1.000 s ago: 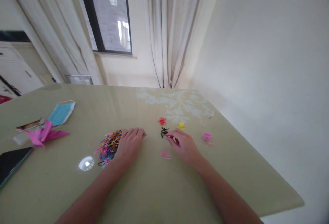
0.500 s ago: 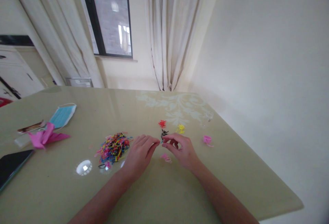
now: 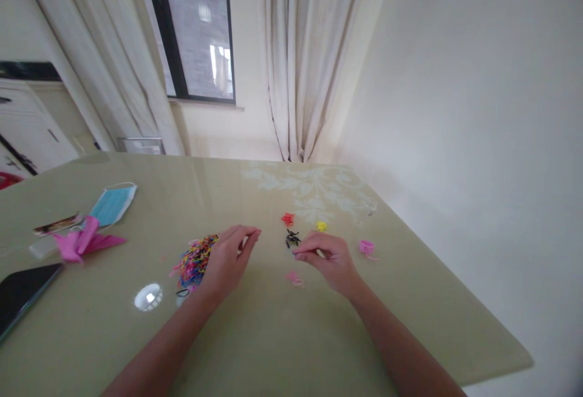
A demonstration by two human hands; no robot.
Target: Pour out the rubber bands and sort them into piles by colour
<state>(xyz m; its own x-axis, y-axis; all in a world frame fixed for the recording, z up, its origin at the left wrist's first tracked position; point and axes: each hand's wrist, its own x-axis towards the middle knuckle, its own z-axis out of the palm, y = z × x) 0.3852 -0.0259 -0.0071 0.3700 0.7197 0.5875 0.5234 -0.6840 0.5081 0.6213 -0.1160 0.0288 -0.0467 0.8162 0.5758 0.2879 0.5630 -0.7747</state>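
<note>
My right hand [image 3: 330, 258] pinches a small blue rubber band [image 3: 294, 253] between thumb and forefinger, low over the table. Just beyond those fingertips lies a little pile of black rubber bands [image 3: 292, 238]. My left hand [image 3: 229, 258] is closed, thumb and forefinger together; whether anything is between them is too small to make out. It partly covers a big mixed heap of coloured rubber bands [image 3: 194, 263]. Small groups of red bands [image 3: 287, 219], yellow bands [image 3: 321, 226] and pink bands [image 3: 296, 278] surround the black ones.
On the table [image 3: 273, 336], a pink bundle of bands [image 3: 367, 247] sits at right. To the left are a blue face mask [image 3: 113, 205], a pink folded-paper shape [image 3: 82, 243] and a dark phone [image 3: 27, 294]. A shiny clear dome [image 3: 148, 297] is near the heap.
My left hand brought a blue band rightward to my right fingers, then moved back left beside the heap. The blue band is now in my right hand.
</note>
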